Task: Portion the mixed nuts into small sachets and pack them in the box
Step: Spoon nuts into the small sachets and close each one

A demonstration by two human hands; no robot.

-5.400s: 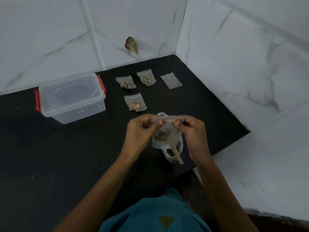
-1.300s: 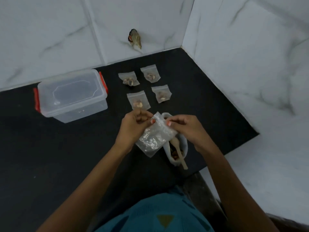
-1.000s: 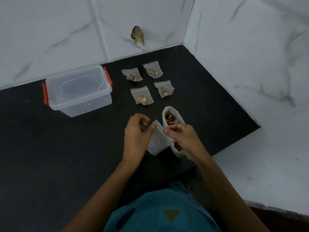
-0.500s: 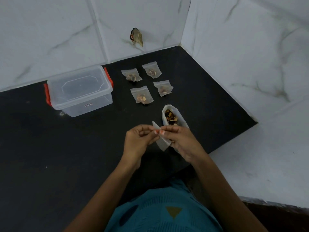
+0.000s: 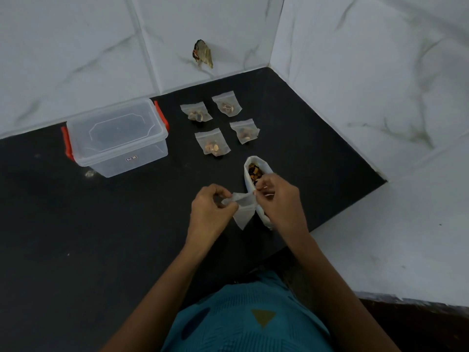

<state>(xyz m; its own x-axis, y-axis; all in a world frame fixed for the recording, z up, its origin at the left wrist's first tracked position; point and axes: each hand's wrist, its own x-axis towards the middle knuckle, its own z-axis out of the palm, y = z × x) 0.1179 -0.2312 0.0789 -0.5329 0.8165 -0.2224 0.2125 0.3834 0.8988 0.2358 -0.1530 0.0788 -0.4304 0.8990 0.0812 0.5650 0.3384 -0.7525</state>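
Observation:
An empty clear sachet (image 5: pixel 244 209) hangs between my hands above the black counter. My left hand (image 5: pixel 209 212) pinches its left top edge and my right hand (image 5: pixel 280 201) pinches the right top edge, pulling the mouth apart. Behind my right hand stands an open white bag of mixed nuts (image 5: pixel 255 171). Several filled sachets lie farther back, among them one (image 5: pixel 212 143) nearest me and one (image 5: pixel 245 132) to its right. A clear plastic box (image 5: pixel 116 138) with red clips sits closed at the left.
The black counter (image 5: pixel 76 237) ends in a white tiled wall at the back and a white marble surface (image 5: pixel 380 237) on the right. A crumpled scrap (image 5: pixel 203 54) hangs on the back wall. A small crumb (image 5: pixel 89 174) lies by the box.
The sealed sachet from earlier now lies with the others in place of the flat empty one. My hands hold a new empty sachet and have spread its mouth wider over the last half second.

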